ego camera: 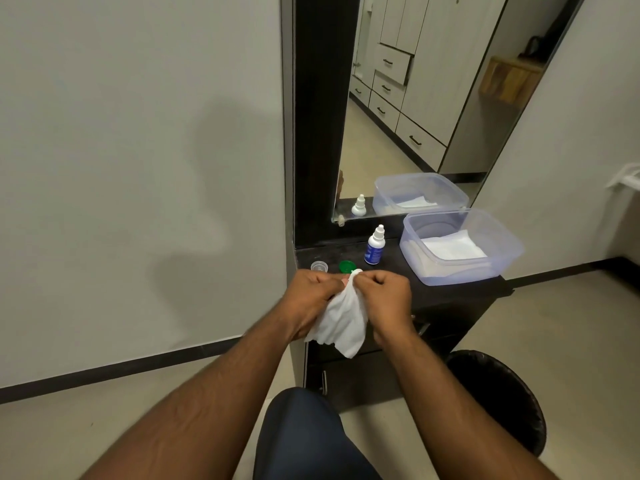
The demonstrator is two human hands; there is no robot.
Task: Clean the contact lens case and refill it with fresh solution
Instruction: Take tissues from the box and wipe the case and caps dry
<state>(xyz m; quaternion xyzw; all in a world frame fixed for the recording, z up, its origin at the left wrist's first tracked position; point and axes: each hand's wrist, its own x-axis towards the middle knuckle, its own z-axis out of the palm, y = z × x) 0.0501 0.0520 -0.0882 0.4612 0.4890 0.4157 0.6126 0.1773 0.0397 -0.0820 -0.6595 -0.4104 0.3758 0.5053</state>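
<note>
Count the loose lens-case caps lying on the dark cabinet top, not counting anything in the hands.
2: a clear cap at the top's left end, and a green cap just right of it, partly behind the white cloth. The cloth may hide more.

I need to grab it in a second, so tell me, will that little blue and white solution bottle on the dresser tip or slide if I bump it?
The solution bottle stands tall on a narrow base, so a nudge near its white cap would probably topple it. It looks like small plastic, likely light, so it may skid on the dark dresser top. Being round, it could roll once down.
</note>
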